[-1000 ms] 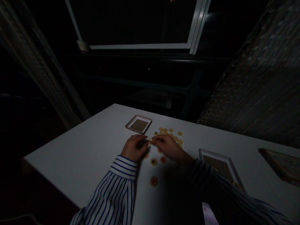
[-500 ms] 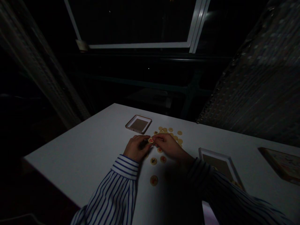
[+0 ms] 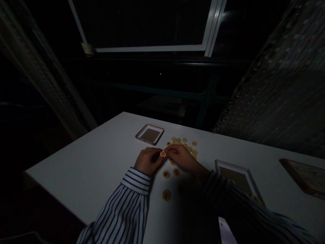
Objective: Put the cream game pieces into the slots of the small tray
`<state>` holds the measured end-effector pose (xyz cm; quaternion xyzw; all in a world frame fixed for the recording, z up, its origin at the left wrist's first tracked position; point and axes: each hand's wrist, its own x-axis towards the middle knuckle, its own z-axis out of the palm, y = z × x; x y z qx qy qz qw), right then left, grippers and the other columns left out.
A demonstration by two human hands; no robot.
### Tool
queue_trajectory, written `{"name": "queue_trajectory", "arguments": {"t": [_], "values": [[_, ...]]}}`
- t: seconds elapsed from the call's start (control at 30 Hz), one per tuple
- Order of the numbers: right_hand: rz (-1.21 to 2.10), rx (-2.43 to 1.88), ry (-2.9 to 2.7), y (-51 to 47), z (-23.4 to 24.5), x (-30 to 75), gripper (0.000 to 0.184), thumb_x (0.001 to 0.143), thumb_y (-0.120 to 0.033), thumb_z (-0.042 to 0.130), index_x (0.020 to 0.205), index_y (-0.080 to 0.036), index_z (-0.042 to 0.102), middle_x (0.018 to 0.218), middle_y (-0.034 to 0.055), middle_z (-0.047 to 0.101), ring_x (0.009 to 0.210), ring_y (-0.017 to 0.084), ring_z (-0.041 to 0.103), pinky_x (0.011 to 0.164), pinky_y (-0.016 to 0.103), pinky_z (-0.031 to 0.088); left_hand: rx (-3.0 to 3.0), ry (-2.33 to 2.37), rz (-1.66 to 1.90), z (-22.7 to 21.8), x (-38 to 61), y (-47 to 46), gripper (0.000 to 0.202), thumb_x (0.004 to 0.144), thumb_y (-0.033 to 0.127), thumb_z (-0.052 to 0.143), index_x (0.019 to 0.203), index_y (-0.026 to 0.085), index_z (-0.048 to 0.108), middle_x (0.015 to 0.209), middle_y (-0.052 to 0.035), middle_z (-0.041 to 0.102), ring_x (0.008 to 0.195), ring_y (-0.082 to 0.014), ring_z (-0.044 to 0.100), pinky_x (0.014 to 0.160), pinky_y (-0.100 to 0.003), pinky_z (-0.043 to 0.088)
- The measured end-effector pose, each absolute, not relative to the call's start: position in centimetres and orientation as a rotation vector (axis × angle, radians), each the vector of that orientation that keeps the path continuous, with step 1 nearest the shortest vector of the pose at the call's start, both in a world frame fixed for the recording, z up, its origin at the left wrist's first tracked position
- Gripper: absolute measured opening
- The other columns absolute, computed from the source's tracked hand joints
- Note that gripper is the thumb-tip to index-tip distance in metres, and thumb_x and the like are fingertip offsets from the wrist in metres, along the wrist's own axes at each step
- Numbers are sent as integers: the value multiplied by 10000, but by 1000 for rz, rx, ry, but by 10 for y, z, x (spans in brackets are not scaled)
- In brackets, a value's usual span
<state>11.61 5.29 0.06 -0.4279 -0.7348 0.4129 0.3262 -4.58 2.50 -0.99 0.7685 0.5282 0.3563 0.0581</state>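
Observation:
Between my two hands is a round xiangqi piece with a red character facing me. My left hand pinches its left side, and my right hand grips it from the right with the fingertips. Just below lie a piece with a black character and one with a red character. Another red-marked piece sits nearer to me. Beyond my right hand, several pale pieces are spread about, some partly hidden by that hand.
An open shallow box lid lies at the back of the white table. Right of my forearm is a white-rimmed tray with a few pieces, partly covered by my sleeve. A flat patterned box lies far right. Curtains hang either side.
The red-marked piece between my fingers has dipped slightly and its face has turned a little. My hands stay almost in place.

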Motion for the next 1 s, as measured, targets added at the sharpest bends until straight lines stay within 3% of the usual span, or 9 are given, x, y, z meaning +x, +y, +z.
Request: {"name": "queue_trajectory", "arguments": {"t": [0.2,0.5,1.0], "values": [[856,-1182,-1991,52,5,119,215,760,-249,451,843,-160,628,762,23,644,660,112,564,568,202,400,2379,1659,949,-11,-48,26,239,681,367,553,851,223,639,901,-36,634,844,-199,545,769,-347,421],[381,-1328,-2277,47,8,121,247,801,-272,421,939,-193,610,912,45,636,870,157,547,766,259,366,2331,1930,873,-18,-43,23,249,597,372,600,803,254,676,1046,-61,564,965,-266,482,789,-419,397],[298,-1352,-2338,46,8,122,264,816,-295,406,959,-197,605,929,44,629,896,158,533,800,265,331,2318,1964,765,-16,-38,20,239,608,378,581,787,254,677,1029,-67,551,963,-276,459,780,-436,372]]}}
